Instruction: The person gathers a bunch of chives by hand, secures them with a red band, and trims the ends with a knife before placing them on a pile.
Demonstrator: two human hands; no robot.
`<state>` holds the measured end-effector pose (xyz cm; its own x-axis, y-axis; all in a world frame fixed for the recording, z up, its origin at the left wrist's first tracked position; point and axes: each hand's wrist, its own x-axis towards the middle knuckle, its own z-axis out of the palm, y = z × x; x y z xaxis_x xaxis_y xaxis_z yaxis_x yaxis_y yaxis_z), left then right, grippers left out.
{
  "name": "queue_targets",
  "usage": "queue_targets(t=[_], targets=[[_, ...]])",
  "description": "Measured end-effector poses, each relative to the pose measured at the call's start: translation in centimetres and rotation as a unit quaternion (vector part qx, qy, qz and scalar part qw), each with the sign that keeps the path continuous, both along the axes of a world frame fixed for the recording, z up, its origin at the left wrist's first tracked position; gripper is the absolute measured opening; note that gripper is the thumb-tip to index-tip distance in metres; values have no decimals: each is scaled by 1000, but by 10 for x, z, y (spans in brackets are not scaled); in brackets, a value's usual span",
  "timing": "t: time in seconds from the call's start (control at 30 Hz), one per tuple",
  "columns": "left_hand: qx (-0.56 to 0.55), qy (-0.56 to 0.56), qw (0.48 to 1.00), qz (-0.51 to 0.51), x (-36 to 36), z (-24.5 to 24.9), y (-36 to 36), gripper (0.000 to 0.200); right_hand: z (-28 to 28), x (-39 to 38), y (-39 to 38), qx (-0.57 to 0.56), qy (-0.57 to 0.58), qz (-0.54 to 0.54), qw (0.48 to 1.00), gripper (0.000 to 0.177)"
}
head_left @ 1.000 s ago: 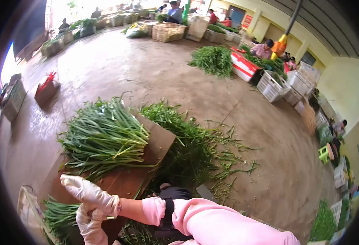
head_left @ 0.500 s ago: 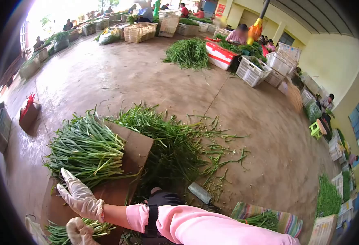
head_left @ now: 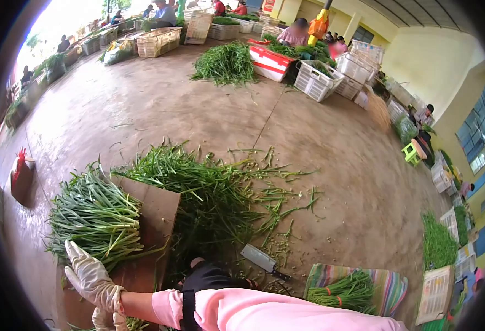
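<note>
Since the earlier frames, the whole view is shifting, with the stalks and box sliding left and the striped sack coming fully into sight; the left hand is sinking toward the bottom edge. At the far left, a small box (head_left: 23, 187) holding something red is standing on the floor. Next, a thick bunch of green stalks (head_left: 90, 212) is lying on a brown surface (head_left: 155, 207), its pale cut ends pointing right. The right hand (head_left: 94, 282), in a whitish glove, is reaching to the bunch's lower edge, its fingers spreading apart and holding nothing; whether the fingertips are touching the leaves, I cannot tell. Just below it, the left hand (head_left: 109, 320), also gloved, is showing only in part near some more pale stalks (head_left: 137, 324), so I cannot tell how its fingers are closing. Right of the brown surface, a loose heap of greens (head_left: 198, 193) is spreading over the floor (head_left: 352, 193), with scraps trailing off rightward. A cleaver (head_left: 258, 257) is lying beside the scraps, its dark handle pointing down and right. Farther right, tied bundles (head_left: 344, 291) are resting on a striped sack (head_left: 388, 287). Beyond, a green stool (head_left: 411, 154) is standing near a seated person (head_left: 423, 117).
</note>
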<state>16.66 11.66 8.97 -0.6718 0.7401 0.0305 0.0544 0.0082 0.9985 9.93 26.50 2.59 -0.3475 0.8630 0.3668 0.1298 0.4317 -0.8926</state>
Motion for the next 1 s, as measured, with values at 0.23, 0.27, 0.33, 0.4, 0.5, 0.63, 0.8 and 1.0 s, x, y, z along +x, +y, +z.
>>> queue_targets(t=[0.23,0.27,0.33,0.4,0.5,0.63,0.8,1.0], targets=[[5,-45,999,-1,-10,-6,-1,22,16,23,1,-51,-25,79,995,77],[-9,-50,999,2,-7,-3,-1,20,18,26,0,-66,-40,102,992,78],[-11,-53,998,-15,-3,3,-3,19,23,27,1,-78,-69,131,986,81],[-12,-57,998,-34,-2,4,-4,17,28,29,5,-89,-100,158,978,83],[-65,-39,994,-73,1,9,-5,12,37,38,1,-114,-163,258,945,94],[-67,5,992,-103,-1,6,-14,7,37,43,-4,-138,-76,314,936,107],[34,-31,987,-155,-13,-15,-8,14,32,46,3,-67,125,287,948,63],[78,47,994,56,-75,27,-43,13,28,53,42,75,158,167,970,11]])
